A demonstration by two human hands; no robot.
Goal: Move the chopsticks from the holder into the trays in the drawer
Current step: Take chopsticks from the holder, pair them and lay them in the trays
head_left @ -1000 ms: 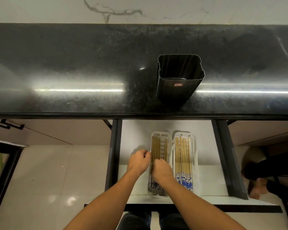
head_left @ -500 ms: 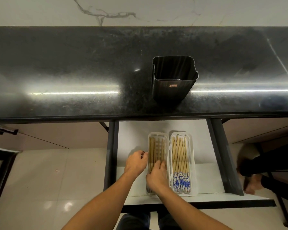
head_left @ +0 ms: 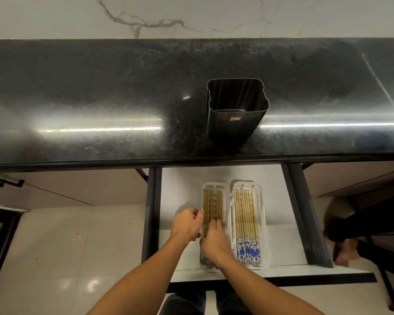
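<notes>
holder (head_left: 237,110) on tabletop (head_left: 100,98): empty | chopsticks (head_left: 212,203) all in left tray (head_left: 214,184) and right tray (head_left: 246,183) in drawer (head_left: 180,189) | left hand (head_left: 187,223) curls on left tray's rim | right hand (head_left: 214,241), fingers nearly flat, has slid forward, pressing them level | transfer looks done, only tidying left

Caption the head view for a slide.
Left hand and right hand settle chopsticks in the left tray; black holder on the counter looks empty.

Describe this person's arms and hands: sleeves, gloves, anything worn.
The left forearm and right forearm are bare down to the picture's lower edge; no sleeve shows. The left hand and right hand wear no gloves, and no watch, ring or bracelet shows.
</notes>
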